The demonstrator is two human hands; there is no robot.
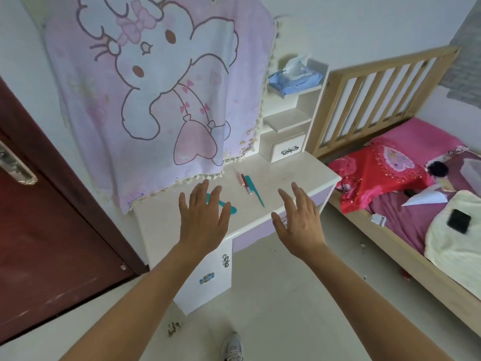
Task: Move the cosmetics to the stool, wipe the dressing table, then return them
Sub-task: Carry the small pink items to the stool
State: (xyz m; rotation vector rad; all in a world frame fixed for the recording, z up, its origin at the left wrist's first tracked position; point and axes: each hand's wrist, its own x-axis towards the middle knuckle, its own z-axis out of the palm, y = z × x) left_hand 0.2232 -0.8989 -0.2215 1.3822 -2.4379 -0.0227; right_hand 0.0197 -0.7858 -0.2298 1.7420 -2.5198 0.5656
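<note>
Here, on the white dressing table (299,173), a pink stick (239,178), a dark red pencil (246,184) and a teal tail comb (254,190) lie side by side. Another teal item (229,206) is partly hidden by the left hand (204,220). That hand and the right hand (299,220) hover over the tabletop, fingers spread, holding nothing. A pink cartoon cloth (156,87) hangs behind the table, and a wooden bed (416,204) stands to its right.

Desk (286,178) top cream, front lilac; comb (256,191) at centre teal, sticks (246,184) beside it pink and dark red. Cloth (156,74), upper left: pale pink, white cartoon rabbit print. Bedding (377,173), right: red floral on magenta.
</note>
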